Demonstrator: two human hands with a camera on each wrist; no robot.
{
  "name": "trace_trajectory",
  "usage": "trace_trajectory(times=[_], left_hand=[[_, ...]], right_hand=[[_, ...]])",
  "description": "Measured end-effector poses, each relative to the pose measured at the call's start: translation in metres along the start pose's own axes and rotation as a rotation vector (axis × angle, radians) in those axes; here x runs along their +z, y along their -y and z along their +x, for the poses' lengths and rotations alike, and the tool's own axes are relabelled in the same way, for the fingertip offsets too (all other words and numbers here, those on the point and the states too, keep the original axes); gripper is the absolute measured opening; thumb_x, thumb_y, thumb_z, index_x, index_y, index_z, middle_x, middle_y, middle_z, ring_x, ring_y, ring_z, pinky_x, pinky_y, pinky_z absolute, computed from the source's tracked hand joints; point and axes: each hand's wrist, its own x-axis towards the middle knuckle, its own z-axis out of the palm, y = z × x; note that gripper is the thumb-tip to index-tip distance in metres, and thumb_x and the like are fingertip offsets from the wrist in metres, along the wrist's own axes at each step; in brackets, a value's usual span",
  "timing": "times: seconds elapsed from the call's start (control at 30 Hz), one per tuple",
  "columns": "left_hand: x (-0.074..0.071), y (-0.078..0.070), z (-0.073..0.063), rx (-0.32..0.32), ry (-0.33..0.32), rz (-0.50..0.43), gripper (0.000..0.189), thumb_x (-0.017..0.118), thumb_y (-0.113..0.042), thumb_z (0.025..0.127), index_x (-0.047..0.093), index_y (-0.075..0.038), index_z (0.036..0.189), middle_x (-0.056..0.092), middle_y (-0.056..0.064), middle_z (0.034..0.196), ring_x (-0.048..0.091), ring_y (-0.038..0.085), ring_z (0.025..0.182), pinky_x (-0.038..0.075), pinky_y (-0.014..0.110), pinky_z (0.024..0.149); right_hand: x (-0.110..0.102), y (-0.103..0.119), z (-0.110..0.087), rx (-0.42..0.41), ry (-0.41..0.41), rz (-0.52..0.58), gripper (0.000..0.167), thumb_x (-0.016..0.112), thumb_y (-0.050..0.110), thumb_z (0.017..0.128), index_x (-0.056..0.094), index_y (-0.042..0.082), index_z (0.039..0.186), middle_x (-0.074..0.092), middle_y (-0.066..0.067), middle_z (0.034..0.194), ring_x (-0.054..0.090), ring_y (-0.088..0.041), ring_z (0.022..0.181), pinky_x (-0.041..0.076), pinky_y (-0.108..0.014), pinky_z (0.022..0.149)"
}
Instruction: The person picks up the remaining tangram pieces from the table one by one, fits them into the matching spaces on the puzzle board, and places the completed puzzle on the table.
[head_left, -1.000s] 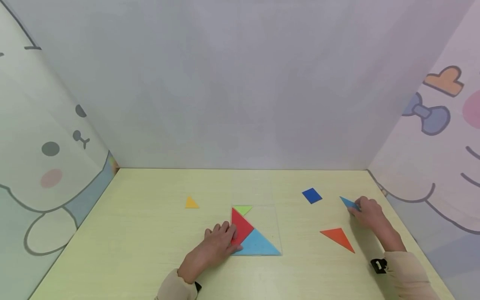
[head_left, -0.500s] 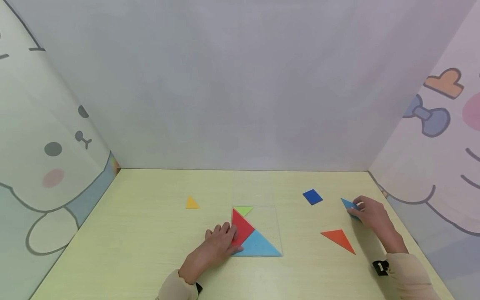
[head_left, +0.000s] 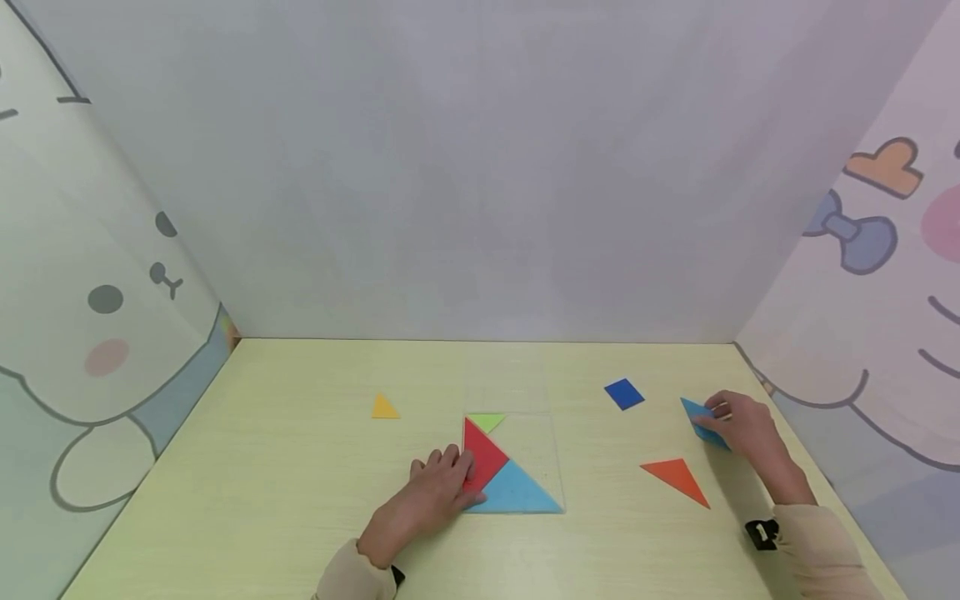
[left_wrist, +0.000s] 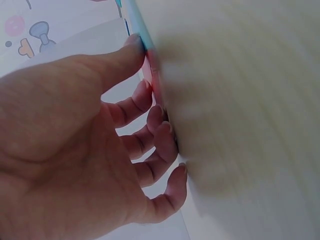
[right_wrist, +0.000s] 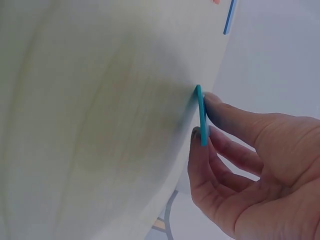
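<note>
In the head view my left hand [head_left: 431, 498] rests at the left edge of a clear square frame [head_left: 557, 467]. Its fingertips touch the red tangram triangle [head_left: 483, 450], and the thumb lies at the corner of the large light-blue triangle [head_left: 517, 492]. A lime-green triangle [head_left: 487, 421] sits in the frame's top left corner. Over on the right, my right hand [head_left: 746, 425] pinches a light-blue parallelogram tangram piece [head_left: 697, 417] between thumb and fingers. Seen edge-on in the right wrist view, the parallelogram [right_wrist: 202, 117] is tilted, one end close to the tabletop.
A dark-blue square [head_left: 624, 394] and an orange-red triangle [head_left: 678, 479] lie on the pale wooden table [head_left: 262, 467] between the frame and my right hand. Left of the frame is a small yellow triangle [head_left: 385, 407]. Printed side panels and a plain back panel [head_left: 480, 167] enclose the table.
My right hand has tilted the light-blue parallelogram up, so more of its face shows. My left hand and the other pieces stay put.
</note>
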Motion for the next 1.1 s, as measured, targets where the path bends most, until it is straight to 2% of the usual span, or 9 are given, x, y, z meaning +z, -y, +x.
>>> trace_trajectory(times=[0.27,0.43,0.73,1.1], left_hand=[[0.0,0.001,-0.001,-0.003,0.006,-0.007,0.033,0.07,-0.035,0.098,0.05,-0.012,0.109,0.041,-0.001,0.096,0.039,0.018,0.087,0.028,0.038,0.071],[0.001,0.002,-0.001,0.009,-0.001,-0.003,0.032,0.07,-0.035,0.098,0.048,-0.013,0.107,0.041,-0.001,0.096,0.039,0.019,0.086,0.028,0.038,0.071],[0.002,0.002,0.001,-0.001,0.006,0.006,0.033,0.07,-0.035,0.098,0.049,-0.012,0.108,0.041,-0.001,0.096,0.04,0.019,0.087,0.029,0.039,0.071],[0.001,0.002,0.001,-0.004,0.011,-0.002,0.033,0.07,-0.036,0.098,0.049,-0.012,0.108,0.04,-0.001,0.096,0.039,0.018,0.087,0.028,0.038,0.072]], right_hand=[[0.0,-0.002,0.003,-0.007,0.01,0.008,0.022,0.072,0.014,0.096,0.069,-0.007,0.102,0.071,-0.023,0.096,0.067,-0.042,0.09,0.052,-0.043,0.069],[0.0,0.001,0.003,0.012,0.028,0.034,0.024,0.072,0.016,0.097,0.071,-0.006,0.106,0.072,-0.019,0.096,0.067,-0.038,0.089,0.051,-0.037,0.066],[0.005,0.006,0.001,0.043,0.055,0.108,0.034,0.07,0.02,0.1,0.069,-0.009,0.117,0.069,-0.029,0.11,0.066,-0.031,0.086,0.053,-0.034,0.065],[0.011,0.02,-0.002,0.049,0.086,0.189,0.035,0.07,0.023,0.1,0.07,-0.007,0.118,0.068,-0.029,0.114,0.065,-0.029,0.09,0.055,-0.027,0.066]])
